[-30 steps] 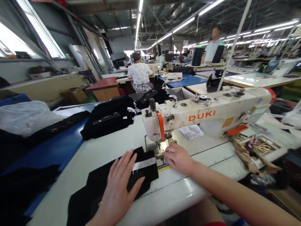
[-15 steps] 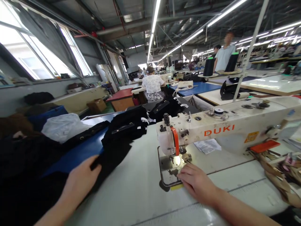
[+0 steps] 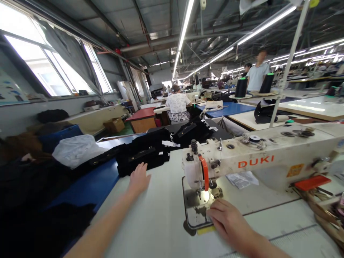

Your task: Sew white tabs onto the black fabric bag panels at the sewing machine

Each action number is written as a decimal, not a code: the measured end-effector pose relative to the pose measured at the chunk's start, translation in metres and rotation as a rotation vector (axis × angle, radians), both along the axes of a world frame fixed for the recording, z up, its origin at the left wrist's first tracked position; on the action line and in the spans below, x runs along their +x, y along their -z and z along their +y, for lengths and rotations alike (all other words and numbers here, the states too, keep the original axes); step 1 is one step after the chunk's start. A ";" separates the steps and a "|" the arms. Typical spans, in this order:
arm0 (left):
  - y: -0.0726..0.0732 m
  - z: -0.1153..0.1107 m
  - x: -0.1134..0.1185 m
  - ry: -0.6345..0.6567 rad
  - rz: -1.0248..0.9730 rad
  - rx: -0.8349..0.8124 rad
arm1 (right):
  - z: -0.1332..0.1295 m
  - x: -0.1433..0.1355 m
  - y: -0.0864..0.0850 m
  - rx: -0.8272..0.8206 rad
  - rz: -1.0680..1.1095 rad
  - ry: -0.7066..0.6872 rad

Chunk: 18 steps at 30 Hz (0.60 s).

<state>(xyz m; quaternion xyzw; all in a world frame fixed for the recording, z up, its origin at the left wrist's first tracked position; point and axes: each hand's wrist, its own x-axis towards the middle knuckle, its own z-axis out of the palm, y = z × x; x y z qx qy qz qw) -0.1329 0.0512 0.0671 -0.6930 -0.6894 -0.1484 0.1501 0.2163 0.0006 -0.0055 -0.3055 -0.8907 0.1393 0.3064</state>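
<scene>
My left hand [image 3: 139,179] reaches forward over the pale table at the near edge of a pile of black fabric [image 3: 142,152]. Its fingers are extended and slightly apart, with nothing seen in them. My right hand [image 3: 227,216] rests beside the needle plate of a white sewing machine [image 3: 252,163] with orange lettering. Its fingers are bent together below the presser foot, and whatever they may hold is hidden. The machine's lamp lights the needle area [image 3: 204,197].
Folded papers [image 3: 243,179] lie behind the needle area. A blue surface [image 3: 80,182], a white plastic bag [image 3: 76,150] and dark cloth [image 3: 29,200] are at the left. A seated person [image 3: 178,104] and a standing person [image 3: 256,75] are farther off.
My left hand has let go of a dark cloth and moved forward and right to the black pile. That cloth is now off the table at the left. My right hand stays by the needle plate.
</scene>
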 end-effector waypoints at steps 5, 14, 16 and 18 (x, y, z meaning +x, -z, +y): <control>0.036 -0.096 -0.007 0.004 0.063 -0.149 | -0.003 0.006 0.000 -0.015 -0.005 -0.061; -0.054 -0.246 -0.114 -0.593 0.185 -0.010 | -0.003 0.011 0.007 0.068 0.043 -0.114; -0.061 -0.257 -0.125 -0.611 0.155 -0.090 | -0.004 0.011 0.006 0.077 0.047 -0.112; -0.064 -0.261 -0.127 -0.572 0.125 -0.145 | -0.004 0.011 0.005 0.087 0.047 -0.108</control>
